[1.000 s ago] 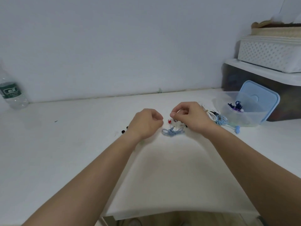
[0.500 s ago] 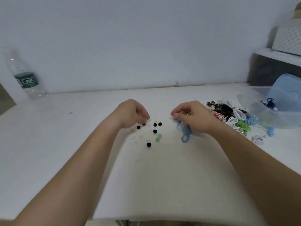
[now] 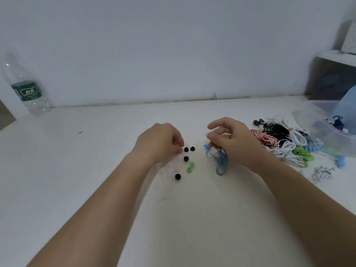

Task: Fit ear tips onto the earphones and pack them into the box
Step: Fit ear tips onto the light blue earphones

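My right hand (image 3: 231,141) grips a coiled blue earphone (image 3: 220,162) whose cable hangs down onto the white table (image 3: 96,160). My left hand (image 3: 159,143) hovers with curled fingers right beside several black ear tips (image 3: 186,149); whether it pinches one I cannot tell. Two green ear tips (image 3: 190,167) and another black ear tip (image 3: 177,176) lie just in front. A pile of coiled earphones (image 3: 285,143) in many colours sits to the right. The clear box (image 3: 327,132) with a blue lid (image 3: 346,106) stands at the far right.
A plastic water bottle (image 3: 27,89) stands at the back left against the wall. A dark shelf unit (image 3: 331,78) stands at the back right behind the box. A small white coiled earphone (image 3: 322,173) lies apart near the right edge.
The view swung left, bringing the ear tips and earphone pile into sight. My left hand moved away from the right one toward the black ear tips; the right hand kept the blue earphone.
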{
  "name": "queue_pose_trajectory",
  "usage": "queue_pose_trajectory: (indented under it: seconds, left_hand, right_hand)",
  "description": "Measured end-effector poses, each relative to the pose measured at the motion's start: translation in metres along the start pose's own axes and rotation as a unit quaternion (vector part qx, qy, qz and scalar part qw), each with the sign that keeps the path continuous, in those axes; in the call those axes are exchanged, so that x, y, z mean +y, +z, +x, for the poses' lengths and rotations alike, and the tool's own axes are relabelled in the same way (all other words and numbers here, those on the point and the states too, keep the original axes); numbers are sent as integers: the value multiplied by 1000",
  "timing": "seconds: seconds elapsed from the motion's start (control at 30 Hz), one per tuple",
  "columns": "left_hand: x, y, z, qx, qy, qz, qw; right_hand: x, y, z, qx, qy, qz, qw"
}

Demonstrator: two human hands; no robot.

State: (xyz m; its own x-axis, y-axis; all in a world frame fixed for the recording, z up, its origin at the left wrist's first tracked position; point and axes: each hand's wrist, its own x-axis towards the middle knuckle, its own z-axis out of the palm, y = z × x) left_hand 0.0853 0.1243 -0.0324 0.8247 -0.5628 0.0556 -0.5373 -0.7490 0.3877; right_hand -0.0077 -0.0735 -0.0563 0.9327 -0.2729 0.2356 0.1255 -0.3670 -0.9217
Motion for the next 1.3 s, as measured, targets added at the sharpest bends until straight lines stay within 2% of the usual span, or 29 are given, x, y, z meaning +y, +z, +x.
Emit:
queue_pose_trajectory:
  seconds: [0.23,0.3,0.4,0.5,0.63,0.77,0.83,1.07,1.3]
  left_hand:
    - [-2,3,-2,-10,8,9,1000]
    - [-3,3,-3,17,11,-29,999]
    - [-1,3,-5,98,3,-146,984]
    - [10,5,-11,111,-16,-325,939]
    - [20,12,-16,23,-61,-525,848]
    - [24,17,-15,-29,-80,-630,772]
    - [25,17,-14,-35,-85,-650,755]
    - [28,19,-15,-42,-91,-647,756]
    - [30,18,-17,-49,-87,-650,753]
  right_hand:
    - [1,-6,0,12,1,14,1000]
    - [1,-6,1,16,1,25,1000]
    - [1,-7,2,3,-10,2,1000]
    - [0,-6,0,-15,-8,-23,1000]
    - [0,-6,-2,-24,3,3,1000]
    - [-1,-8,-5,-29,8,43,999]
    - [-3,-9,-7,-29,14,72,997]
    - [-4,-10,-8,-22,16,161,987]
    - [-5,-9,-9,-28,15,155,987]
